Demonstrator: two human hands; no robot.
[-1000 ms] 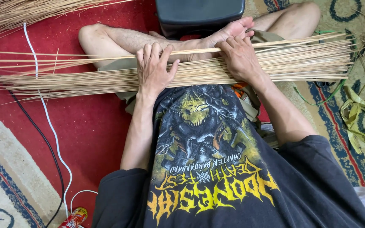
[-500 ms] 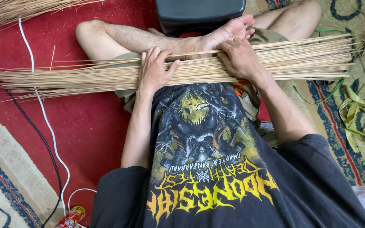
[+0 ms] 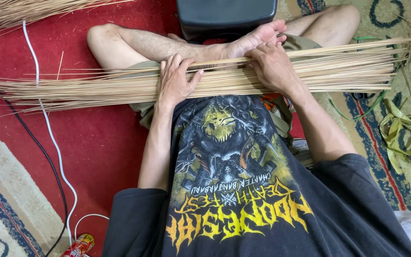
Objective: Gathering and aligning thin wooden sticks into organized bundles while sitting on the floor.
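Observation:
A long bundle of thin pale sticks [image 3: 96, 88] lies across my lap, running from far left to far right. My left hand [image 3: 174, 83] rests flat on top of the bundle near its middle, fingers spread and thumb out to the side. My right hand [image 3: 273, 66] sits on the bundle further right, its fingers curled over the far sticks next to my bare foot [image 3: 255, 40]. A few single sticks [image 3: 338, 47] lie slightly apart along the far edge of the bundle.
A black box [image 3: 224, 16] stands just beyond my foot. A white cable [image 3: 48, 128] and a black cable [image 3: 34, 143] cross the red carpet [image 3: 96, 143] at left. More sticks [image 3: 20, 12] lie at top left. Green leaf strips [image 3: 403, 128] lie on the patterned rug at right.
Loose sticks above the bundle have been drawn closer into it. Both hands stay on the bundle, the left one shifted slightly with its fingers spread wider.

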